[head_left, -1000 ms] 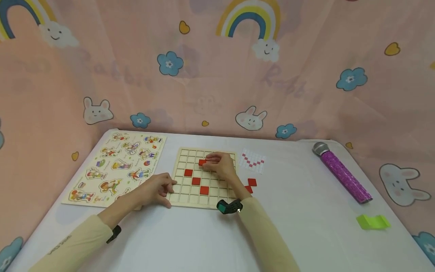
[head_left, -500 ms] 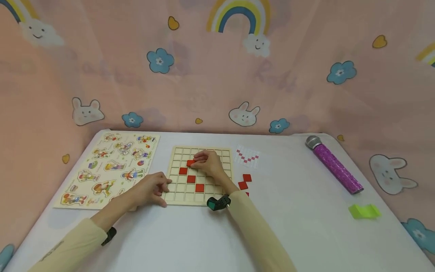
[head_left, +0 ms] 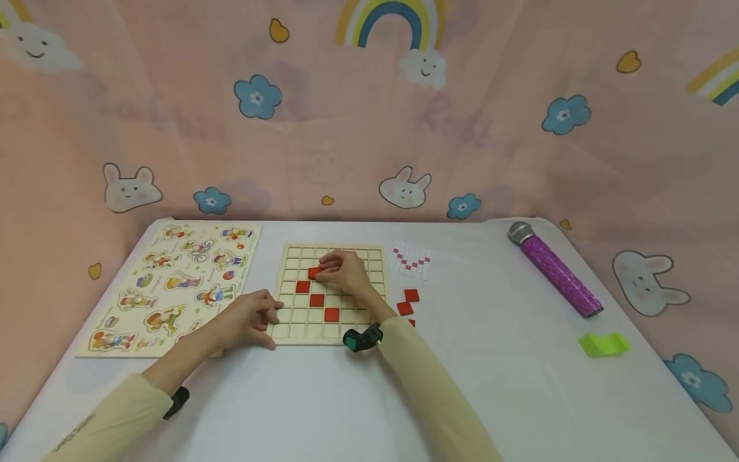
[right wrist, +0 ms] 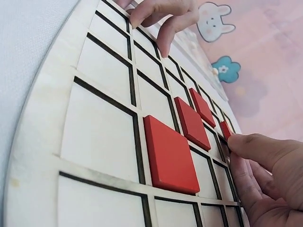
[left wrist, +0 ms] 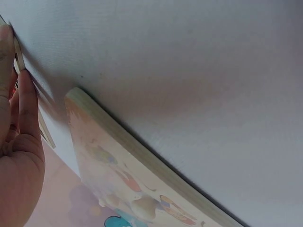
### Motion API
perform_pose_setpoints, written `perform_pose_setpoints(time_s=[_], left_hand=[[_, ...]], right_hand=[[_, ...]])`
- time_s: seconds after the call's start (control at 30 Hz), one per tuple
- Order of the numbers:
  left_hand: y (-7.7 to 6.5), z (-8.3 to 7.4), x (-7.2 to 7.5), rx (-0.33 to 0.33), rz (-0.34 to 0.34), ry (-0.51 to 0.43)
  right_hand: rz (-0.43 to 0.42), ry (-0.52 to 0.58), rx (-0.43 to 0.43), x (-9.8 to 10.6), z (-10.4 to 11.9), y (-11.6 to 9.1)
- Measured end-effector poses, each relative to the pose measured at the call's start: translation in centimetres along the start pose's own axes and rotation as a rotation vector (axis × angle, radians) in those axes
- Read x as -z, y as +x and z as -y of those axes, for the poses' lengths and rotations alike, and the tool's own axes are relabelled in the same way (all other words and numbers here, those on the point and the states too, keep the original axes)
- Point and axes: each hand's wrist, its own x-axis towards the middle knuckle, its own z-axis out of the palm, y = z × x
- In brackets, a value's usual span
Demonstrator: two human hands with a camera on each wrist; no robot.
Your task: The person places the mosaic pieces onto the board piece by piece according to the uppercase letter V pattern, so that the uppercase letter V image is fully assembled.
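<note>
The wooden grid board (head_left: 314, 331) lies flat in the head view's middle, with three red square tiles set in its cells in a diagonal line, one of them the red tile (right wrist: 171, 156) large in the right wrist view. My right hand (head_left: 346, 273) reaches over the board and pinches another red tile (right wrist: 226, 130) between thumb and fingers, at a cell near the diagonal's far end. At the board's left edge and near corner, my left hand (head_left: 248, 317) holds it with curled fingers and thumb. In the left wrist view, fingertips (left wrist: 26, 80) meet the board's rim.
Right of the board lie a small pattern card (head_left: 411, 260) and loose red tiles (head_left: 405, 308). A picture puzzle board (head_left: 138, 301) lies to the left, partly under the left forearm. Farther right are a purple glittery microphone (head_left: 557, 273) and a bright green curved piece (head_left: 604, 344).
The whole scene has shifted left and slightly up in the head view. My right hand keeps pinching the tile at about the same cell, and my left hand stays at the board's edge.
</note>
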Motion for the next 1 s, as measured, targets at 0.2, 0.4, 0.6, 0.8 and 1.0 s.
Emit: perform_pose_setpoints(time_s=[0.2, 0.4, 0.6, 0.8, 1.0], left_hand=[[-0.3, -0.1, 0.0, 0.011, -0.004, 0.016], [-0.3, -0.1, -0.1, -0.002, -0.008, -0.007], [-0.1, -0.1, 0.0, -0.025, -0.001, -0.005], [-0.1, -0.2, 0.0, -0.021, 0.003, -0.007], [-0.1, -0.1, -0.1, -0.022, -0.006, 0.0]], right_hand=[[0.022, 0.016, 0.005, -0.4, 0.3, 0.0], [0.017, 0.026, 0.039, -0.8, 0.7, -0.1], [0.01, -0.027, 0.063, -1.3, 0.9, 0.1], [0.017, -0.068, 0.081, -2.0, 1.2, 0.2], [0.009, -0.102, 0.104, -2.6, 1.2, 0.5]])
